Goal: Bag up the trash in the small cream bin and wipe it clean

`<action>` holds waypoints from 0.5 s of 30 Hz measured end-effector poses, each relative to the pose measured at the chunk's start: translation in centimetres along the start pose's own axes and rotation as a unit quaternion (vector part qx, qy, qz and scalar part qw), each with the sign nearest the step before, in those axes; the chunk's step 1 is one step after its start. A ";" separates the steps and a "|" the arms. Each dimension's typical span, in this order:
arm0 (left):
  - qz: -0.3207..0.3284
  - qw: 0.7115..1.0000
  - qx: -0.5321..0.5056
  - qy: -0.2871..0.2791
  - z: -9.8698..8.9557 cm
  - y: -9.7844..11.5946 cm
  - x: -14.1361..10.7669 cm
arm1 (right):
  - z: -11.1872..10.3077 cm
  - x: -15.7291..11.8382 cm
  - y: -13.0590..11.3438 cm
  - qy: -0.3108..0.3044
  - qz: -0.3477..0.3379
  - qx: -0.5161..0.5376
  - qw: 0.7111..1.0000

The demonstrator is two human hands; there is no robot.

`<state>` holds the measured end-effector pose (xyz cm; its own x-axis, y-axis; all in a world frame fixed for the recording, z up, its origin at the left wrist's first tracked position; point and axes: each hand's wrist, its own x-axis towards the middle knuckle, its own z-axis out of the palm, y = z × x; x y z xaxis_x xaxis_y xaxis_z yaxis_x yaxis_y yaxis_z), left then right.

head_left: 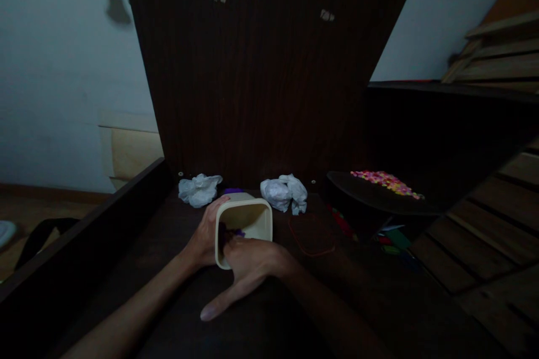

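Note:
A cream plastic tub [268, 224] with rounded corners lies tipped on its side, its mouth facing me. My left hand [206, 234] grips the tub along its left side. My right hand [248, 261] reaches into the mouth; its fingers are mostly hidden inside, while the thumb sticks out, spread apart. Something small and purple [240, 233] shows inside by the right fingers; its kind is unclear. Behind the tub a purple patch [233, 190] is partly visible. Crumpled whitish plastic bags, one on the left [199, 189] and one on the right [284, 193], sit at the back of the dark surface.
A dark wooden panel [261, 78] rises at the back, and a raised edge [96, 219] runs along the left. Right of the hands lies a thin reddish-brown loop [311, 249]. A dark curved shelf [357, 196] carries pink and yellow bits [387, 181]; wooden slats [484, 230] lie beyond.

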<state>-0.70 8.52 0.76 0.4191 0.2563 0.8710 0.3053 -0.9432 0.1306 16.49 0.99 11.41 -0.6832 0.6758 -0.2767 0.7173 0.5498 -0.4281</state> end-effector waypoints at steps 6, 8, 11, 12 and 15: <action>-0.013 1.000 -0.015 -0.008 0.0 -0.3 0.0 | 0.1 -4.3 -0.8 -0.012 -0.016 0.041 0.999; -0.010 1.000 -0.015 -0.011 0.0 -0.3 0.0 | 0.4 -4.6 -0.9 0.023 -0.022 0.019 0.999; -0.013 1.000 -0.016 -0.017 -0.2 -0.2 0.0 | 0.7 -4.3 -1.1 0.047 0.023 -0.071 0.996; -0.015 1.000 -0.018 -0.019 -0.3 -0.1 0.1 | 0.8 -3.9 -1.3 0.041 0.051 -0.101 0.993; -0.016 0.999 -0.019 -0.020 -0.4 0.1 0.2 | 0.8 -2.5 -1.5 0.029 0.110 -0.160 0.981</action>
<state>-0.91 8.44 1.15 0.4433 0.2944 0.8466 0.2862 -0.9416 0.1776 17.02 -1.92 12.02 -0.5056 0.8167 -0.2783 0.8587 0.5078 -0.0699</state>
